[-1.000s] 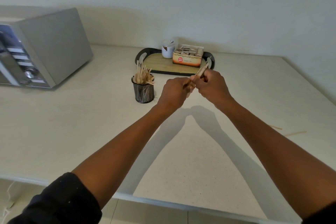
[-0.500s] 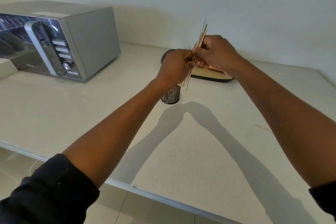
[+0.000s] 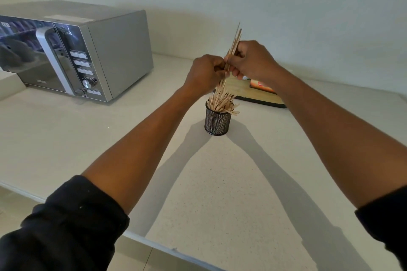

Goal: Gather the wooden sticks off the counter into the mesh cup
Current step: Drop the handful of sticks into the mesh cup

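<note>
A black mesh cup [image 3: 217,121] stands on the pale counter [image 3: 220,182], holding several wooden sticks [image 3: 222,101] that fan out over its rim. Above it, both hands hold a bundle of wooden sticks [image 3: 234,39] nearly upright, its top poking above my knuckles and its lower end just over the cup. My right hand [image 3: 251,59] grips the bundle from the right. My left hand [image 3: 203,75] pinches it from the left, fingers curled round the sticks.
A silver microwave [image 3: 88,57] stands at the back left. A wooden tray with a black rim [image 3: 262,98] and an orange-and-white box [image 3: 262,86] lies behind the cup, partly hidden by my right arm. The counter's front edge [image 3: 154,246] runs near my sleeves.
Both hands carried the bundle left to just above the cup and tipped it from slanted to nearly upright. The view swung left, bringing more of the microwave into sight.
</note>
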The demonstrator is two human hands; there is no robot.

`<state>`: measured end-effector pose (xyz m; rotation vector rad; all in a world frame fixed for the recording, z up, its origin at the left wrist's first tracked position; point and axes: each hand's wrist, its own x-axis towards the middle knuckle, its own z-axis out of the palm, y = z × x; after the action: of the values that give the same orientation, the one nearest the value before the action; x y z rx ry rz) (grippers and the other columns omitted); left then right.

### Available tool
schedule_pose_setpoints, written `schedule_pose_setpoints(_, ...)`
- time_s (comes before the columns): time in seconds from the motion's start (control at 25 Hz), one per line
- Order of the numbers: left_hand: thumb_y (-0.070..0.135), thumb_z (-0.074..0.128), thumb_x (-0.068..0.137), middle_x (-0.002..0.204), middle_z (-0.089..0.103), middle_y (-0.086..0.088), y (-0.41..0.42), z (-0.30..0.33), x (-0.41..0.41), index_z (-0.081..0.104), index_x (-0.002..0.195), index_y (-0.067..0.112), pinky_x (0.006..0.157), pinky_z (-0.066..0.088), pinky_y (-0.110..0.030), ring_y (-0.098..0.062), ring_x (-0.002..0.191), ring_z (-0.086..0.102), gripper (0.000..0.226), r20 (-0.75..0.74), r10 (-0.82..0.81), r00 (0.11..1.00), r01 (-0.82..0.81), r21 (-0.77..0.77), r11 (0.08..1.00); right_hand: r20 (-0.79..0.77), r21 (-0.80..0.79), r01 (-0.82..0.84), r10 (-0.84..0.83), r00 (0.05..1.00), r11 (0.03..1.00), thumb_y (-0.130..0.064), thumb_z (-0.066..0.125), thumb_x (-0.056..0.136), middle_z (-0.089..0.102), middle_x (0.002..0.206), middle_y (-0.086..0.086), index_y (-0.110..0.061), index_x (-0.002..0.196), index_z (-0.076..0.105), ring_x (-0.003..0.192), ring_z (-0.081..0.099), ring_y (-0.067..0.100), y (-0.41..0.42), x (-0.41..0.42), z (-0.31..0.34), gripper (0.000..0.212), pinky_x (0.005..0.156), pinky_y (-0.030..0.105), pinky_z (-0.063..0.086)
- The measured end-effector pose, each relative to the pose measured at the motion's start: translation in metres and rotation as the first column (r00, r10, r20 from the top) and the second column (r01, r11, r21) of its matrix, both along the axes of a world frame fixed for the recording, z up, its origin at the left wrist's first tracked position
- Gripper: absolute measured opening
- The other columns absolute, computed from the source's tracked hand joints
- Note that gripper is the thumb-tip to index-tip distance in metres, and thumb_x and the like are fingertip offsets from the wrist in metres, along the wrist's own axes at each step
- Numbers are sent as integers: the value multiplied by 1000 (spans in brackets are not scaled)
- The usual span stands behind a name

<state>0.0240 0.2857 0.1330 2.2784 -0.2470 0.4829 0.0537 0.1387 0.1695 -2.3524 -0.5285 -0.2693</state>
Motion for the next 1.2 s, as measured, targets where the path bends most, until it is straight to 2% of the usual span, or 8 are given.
schedule_pose_setpoints(0.12,10,68,87,81,70,-7,4,-19,10,68,85,10,72,60,-37,-20,70,71,2,-62,-6,998,9,34,999,-42,-38,-6,4,999,999,-31,62,94,73,73,5,-9,97,64,63,71,21,3,12,-22,22,57,25,55)
schedule_pose_setpoints(0.2,11,68,86,79,68,-4,6,-26,15,69,85,9,65,55,-31,-16,68,67,2,-81,0,997,8,91,996,-34,-69,-3,1,999,998,-32,64,92,73,75,4,-11,92,65,63,69,19,5,19,-32,21,61,30,56)
schedule_pose_setpoints(0.36,12,70,85,78,64,2,10,-35,20,70,84,16,54,36,-15,-9,67,57,4,-126,27,992,-8,154,988,-23,-161,0,-4,1000,987,-29,66,88,72,83,8,-10,86,68,59,55,11,8,25,-42,19,56,26,41)
schedule_pose_setpoints(0.48,11,73,84,84,67,1,13,-38,21,74,95,11,64,46,-20,-12,74,62,12,-137,28,990,-7,153,988,-65,-208,-30,17,998,978,-32,68,88,64,72,0,-9,91,68,55,49,6,8,24,-45,23,50,23,34)
schedule_pose_setpoints(0.56,11,74,82,81,66,1,16,-37,22,73,91,11,67,50,-23,-14,75,64,9,-136,26,990,-6,148,989,-61,-191,-50,40,997,980,-37,70,87,58,68,-7,-12,89,66,55,46,2,8,25,-45,25,51,21,32)
schedule_pose_setpoints(0.76,12,74,82,76,59,3,17,-38,25,69,87,15,54,36,-16,-14,72,60,7,-128,65,990,-39,191,981,19,-151,-46,50,999,987,-37,67,89,53,66,-12,-17,89,67,59,45,0,9,28,-45,20,55,21,32)
schedule_pose_setpoints(1.0,12,72,84,98,72,-5,17,-37,26,74,106,12,73,52,-29,-20,86,66,22,-55,45,997,-35,180,983,157,-258,-17,59,986,966,-30,52,96,63,100,11,-11,103,70,91,60,23,13,35,-61,27,79,39,50)
schedule_pose_setpoints(1.2,12,70,85,101,73,-7,17,-43,31,73,105,11,79,54,-35,-22,91,67,20,-9,37,999,-33,253,967,233,-213,-41,91,968,976,-22,44,101,63,115,12,-9,119,63,106,57,26,8,26,-65,30,86,34,43)
